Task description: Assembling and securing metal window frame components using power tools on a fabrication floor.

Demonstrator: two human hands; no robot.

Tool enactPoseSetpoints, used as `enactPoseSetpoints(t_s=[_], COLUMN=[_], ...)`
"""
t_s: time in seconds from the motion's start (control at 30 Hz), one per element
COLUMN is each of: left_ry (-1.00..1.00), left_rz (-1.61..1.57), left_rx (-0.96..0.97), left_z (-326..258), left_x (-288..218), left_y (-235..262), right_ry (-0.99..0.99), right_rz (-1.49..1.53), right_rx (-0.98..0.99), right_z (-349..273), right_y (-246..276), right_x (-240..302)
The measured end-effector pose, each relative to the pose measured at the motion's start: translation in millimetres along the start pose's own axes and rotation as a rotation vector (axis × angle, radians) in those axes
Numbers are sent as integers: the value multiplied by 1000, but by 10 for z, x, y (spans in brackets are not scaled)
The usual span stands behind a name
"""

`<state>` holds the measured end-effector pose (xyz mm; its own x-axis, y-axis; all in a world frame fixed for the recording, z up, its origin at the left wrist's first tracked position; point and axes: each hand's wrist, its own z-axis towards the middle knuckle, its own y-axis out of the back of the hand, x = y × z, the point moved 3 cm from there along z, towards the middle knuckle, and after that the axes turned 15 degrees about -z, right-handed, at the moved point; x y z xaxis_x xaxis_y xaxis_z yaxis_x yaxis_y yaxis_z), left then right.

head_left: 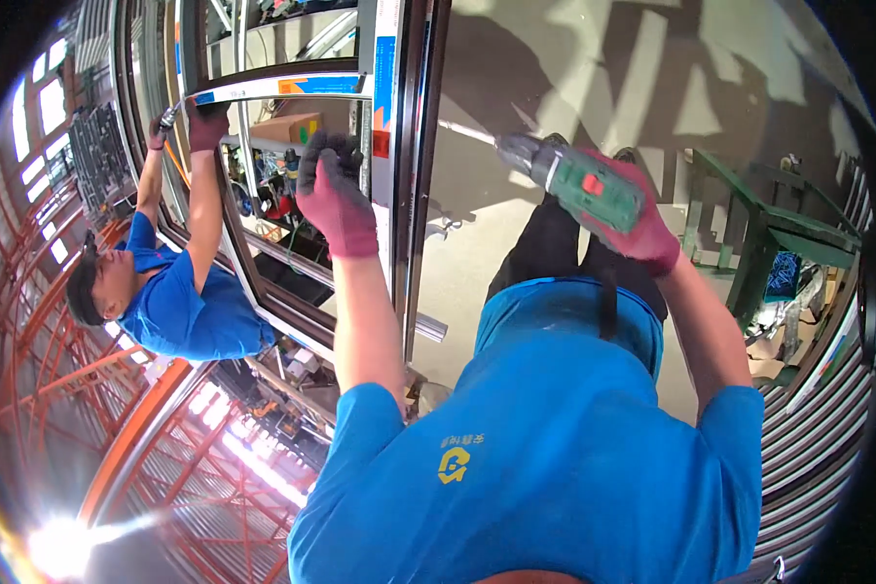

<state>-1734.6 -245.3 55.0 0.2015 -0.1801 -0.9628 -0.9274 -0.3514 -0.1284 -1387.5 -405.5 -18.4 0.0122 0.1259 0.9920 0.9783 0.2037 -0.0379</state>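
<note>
My right hand point(642, 219), in a dark red work glove, is wrapped round the grip of a green cordless drill point(594, 190). The drill has a black chuck and a long thin bit point(467, 130) that points left at the window-like metal frame point(399, 185); its tip ends just short of the dark profile. My left hand point(339, 200), in a red glove with dark grey fingers, is raised beside the frame's upright. Its fingers are curled in with the thumb against them, and anything inside them is hidden.
At the left a co-worker point(180, 292) in blue reaches up to the same frame with gloved hands and a tool point(168, 119). A cardboard box point(287, 127) lies beyond the frame. To the right stands a green metal stand point(749, 224), with a blue bin point(783, 275) under it.
</note>
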Motion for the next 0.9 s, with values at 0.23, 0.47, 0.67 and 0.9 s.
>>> enactPoseSetpoints(t_s=[0.23, 0.47, 0.67, 0.9], left_ry=[170, 211, 192, 174], left_rz=[-435, -461, -493, -411], left_rx=[158, 121, 133, 195], left_z=[-749, -781, -836, -829], left_x=[87, 253, 312, 402], left_y=[-635, -654, -760, -787], right_ry=[33, 24, 15, 57], right_rz=[103, 129, 136, 49], right_rx=[-80, -53, -46, -57], right_z=[-91, -123, -183, -187], right_y=[-144, -127, -137, -171], right_x=[348, 398, 302, 168])
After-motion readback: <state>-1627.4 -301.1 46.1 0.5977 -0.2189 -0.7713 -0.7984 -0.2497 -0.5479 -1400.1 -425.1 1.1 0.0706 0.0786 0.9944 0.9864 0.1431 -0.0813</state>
